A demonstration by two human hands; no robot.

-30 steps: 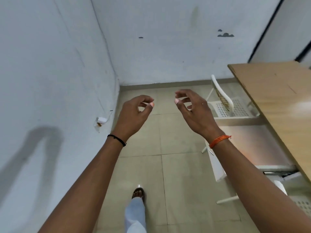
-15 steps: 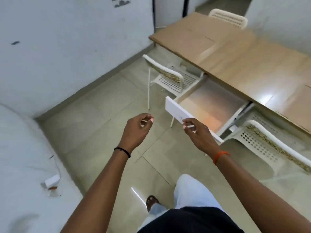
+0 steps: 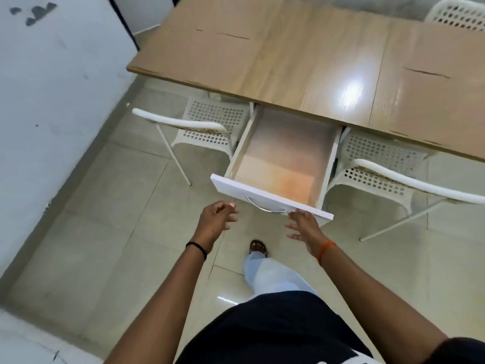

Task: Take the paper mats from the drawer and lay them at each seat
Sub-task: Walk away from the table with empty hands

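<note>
A white drawer (image 3: 252, 191) with a curved metal handle (image 3: 265, 207) stands pulled out from under the wooden table (image 3: 301, 61). Its inside (image 3: 286, 158) shows a flat pale brown-orange surface; I cannot tell whether that is paper mats or the drawer bottom. My left hand (image 3: 216, 219) hovers just left of and below the drawer front, fingers apart, holding nothing. My right hand (image 3: 304, 227) is spread below the front's right part, its fingertips at the lower edge beside the handle.
A white perforated chair (image 3: 210, 122) stands tucked left of the drawer and another (image 3: 380, 166) to its right. A third chair (image 3: 459, 11) shows at the table's far side. A white wall (image 3: 52, 101) closes the left. My foot (image 3: 258, 248) is on the tiled floor.
The view has swung from the wall corner round to the table. Both hands have come forward to the drawer front, and their curled fingers have spread apart.
</note>
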